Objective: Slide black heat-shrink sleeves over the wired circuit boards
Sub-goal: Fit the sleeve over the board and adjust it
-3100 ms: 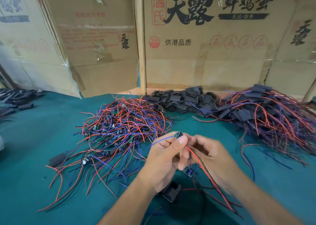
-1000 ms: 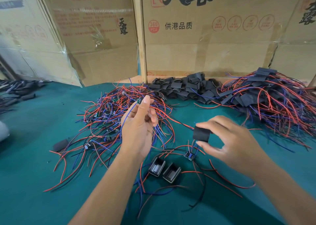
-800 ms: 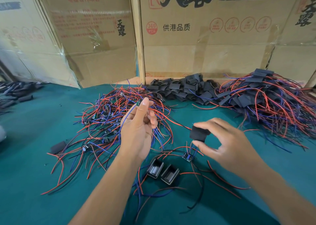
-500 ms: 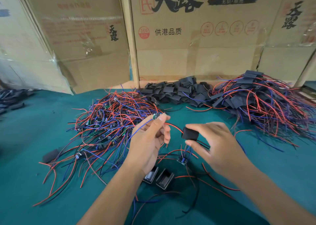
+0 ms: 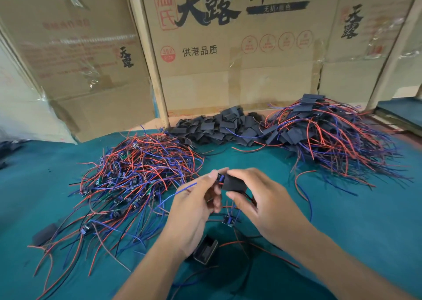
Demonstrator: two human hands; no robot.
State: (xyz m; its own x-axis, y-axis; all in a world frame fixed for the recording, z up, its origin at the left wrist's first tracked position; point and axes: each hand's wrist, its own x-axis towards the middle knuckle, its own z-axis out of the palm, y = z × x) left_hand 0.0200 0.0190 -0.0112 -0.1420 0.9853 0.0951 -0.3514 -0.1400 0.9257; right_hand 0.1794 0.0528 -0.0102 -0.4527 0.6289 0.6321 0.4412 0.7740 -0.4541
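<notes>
My left hand (image 5: pixel 194 206) pinches a small wired circuit board (image 5: pixel 220 177) by thumb and forefinger, its blue wire sticking out to the left. My right hand (image 5: pixel 262 203) pinches a black heat-shrink sleeve (image 5: pixel 234 182) right against that board; the board's end sits at the sleeve's mouth. A pile of bare wired boards (image 5: pixel 137 176) with red, blue and black wires lies to the left. Loose black sleeves (image 5: pixel 219 126) are heaped at the back. Sleeved boards (image 5: pixel 331 135) are piled at the right.
Another wired board (image 5: pixel 229 221) lies on the green mat (image 5: pixel 342 219) under my hands, beside an open black sleeve (image 5: pixel 206 251). A single black sleeve (image 5: pixel 44 232) lies at the left. Cardboard boxes (image 5: pixel 228 60) wall off the back.
My hands have come together: the right hand brought the black sleeve up to the board held in my left hand, which moved right and lower.
</notes>
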